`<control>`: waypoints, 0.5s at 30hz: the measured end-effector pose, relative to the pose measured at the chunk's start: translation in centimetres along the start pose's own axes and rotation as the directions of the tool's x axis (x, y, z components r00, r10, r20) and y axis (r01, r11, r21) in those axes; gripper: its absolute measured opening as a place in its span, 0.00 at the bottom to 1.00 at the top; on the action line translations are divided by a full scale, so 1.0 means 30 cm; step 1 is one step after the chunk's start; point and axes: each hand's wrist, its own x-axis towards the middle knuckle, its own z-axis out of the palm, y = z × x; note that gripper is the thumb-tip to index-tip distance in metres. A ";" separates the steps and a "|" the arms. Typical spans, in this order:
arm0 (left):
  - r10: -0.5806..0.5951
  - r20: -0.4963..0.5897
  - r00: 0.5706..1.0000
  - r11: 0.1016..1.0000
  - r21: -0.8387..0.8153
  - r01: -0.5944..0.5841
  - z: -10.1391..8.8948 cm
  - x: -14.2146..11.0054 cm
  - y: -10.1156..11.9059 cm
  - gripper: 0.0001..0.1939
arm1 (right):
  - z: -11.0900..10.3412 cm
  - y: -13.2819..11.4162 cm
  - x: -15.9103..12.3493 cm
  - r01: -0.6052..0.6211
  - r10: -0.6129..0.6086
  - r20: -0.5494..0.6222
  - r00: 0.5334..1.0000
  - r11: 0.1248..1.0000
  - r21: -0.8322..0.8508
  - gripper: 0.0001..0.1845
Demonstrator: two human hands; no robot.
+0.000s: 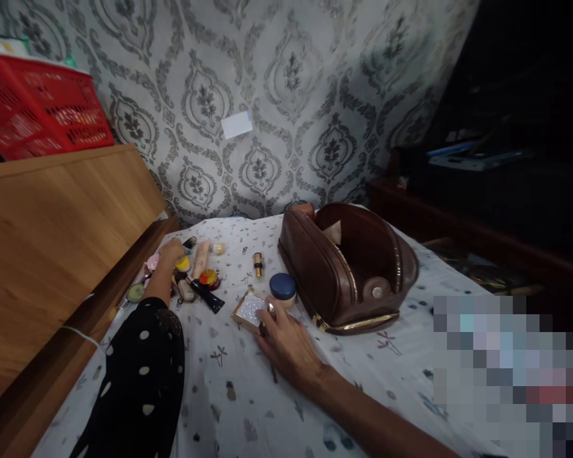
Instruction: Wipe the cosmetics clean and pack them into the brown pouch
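Observation:
My right hand [289, 340] has its fingers and thumb around the right side of a glittery silver compact with a gold edge [249, 310], low over the patterned sheet. Just behind it stands a round jar with a dark blue lid [282, 286]. To the right, a brown makeup bag [310, 267] lies unzipped, with a round pinkish item [376, 289] at its opening. My left hand [170, 249] reaches into a cluster of cosmetics at the far left; its fingertips are too unclear to read. Near it lie a black tube [207, 296], a beige tube [201, 257] and a red-yellow round case [209, 278].
A small gold-and-black bottle [258, 265] stands mid-sheet [239, 394]. A wooden board [67, 222] borders the left, with a red plastic basket [42, 108] above it. Patterned wallpaper rises behind. Dark furniture [439, 229] is at the right; the lower right is pixelated.

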 end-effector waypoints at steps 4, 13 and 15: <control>-0.029 0.008 1.000 1.000 0.005 0.029 -0.019 -0.059 0.022 0.18 | -0.015 -0.004 0.000 -0.001 0.001 0.033 0.999 1.000 0.001 0.15; -0.021 0.028 0.999 0.999 0.024 0.021 -0.044 -0.080 0.062 0.21 | -0.022 -0.007 -0.001 0.020 -0.020 0.007 1.000 1.000 0.005 0.11; -0.014 0.039 0.999 1.000 0.025 0.013 -0.049 -0.053 0.078 0.20 | -0.022 -0.006 -0.003 0.032 -0.032 -0.001 1.000 0.999 0.018 0.11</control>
